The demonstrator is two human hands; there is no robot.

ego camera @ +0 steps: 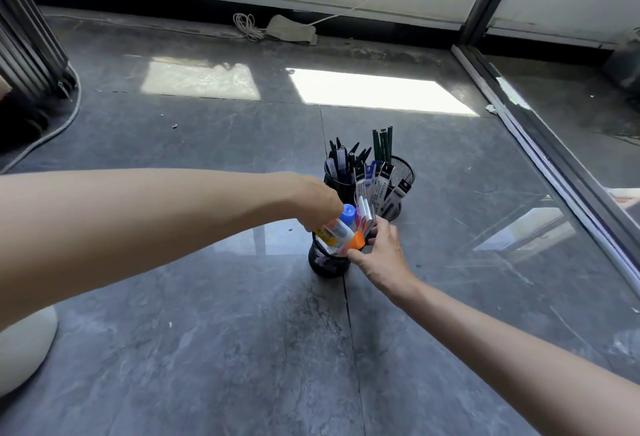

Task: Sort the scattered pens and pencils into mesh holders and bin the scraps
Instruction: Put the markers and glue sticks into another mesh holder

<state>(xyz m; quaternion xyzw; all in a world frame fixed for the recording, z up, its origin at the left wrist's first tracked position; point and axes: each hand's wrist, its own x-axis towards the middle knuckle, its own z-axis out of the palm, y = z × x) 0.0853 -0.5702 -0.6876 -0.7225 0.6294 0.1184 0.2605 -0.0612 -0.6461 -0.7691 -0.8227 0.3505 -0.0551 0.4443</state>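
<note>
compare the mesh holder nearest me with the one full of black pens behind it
Contents: the nearest holder carries a blue-capped glue bottle and an orange-capped bottle, both tilted; the pen holder carries black pens standing nearly upright.
Hands: the left hand and the right hand are both at the nearest holder's contents; no fingers close round the pen holder.
Shared: both are black mesh cylinders standing upright on the grey floor.

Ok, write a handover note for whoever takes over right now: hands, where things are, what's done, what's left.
Left hand grips the blue-capped bottle in the near holder.
Right hand is at the orange cap; grip unclear.
Done: pens and pencils stand in the two far holders.
Left: settle these, then clear the floor scrap.
</note>
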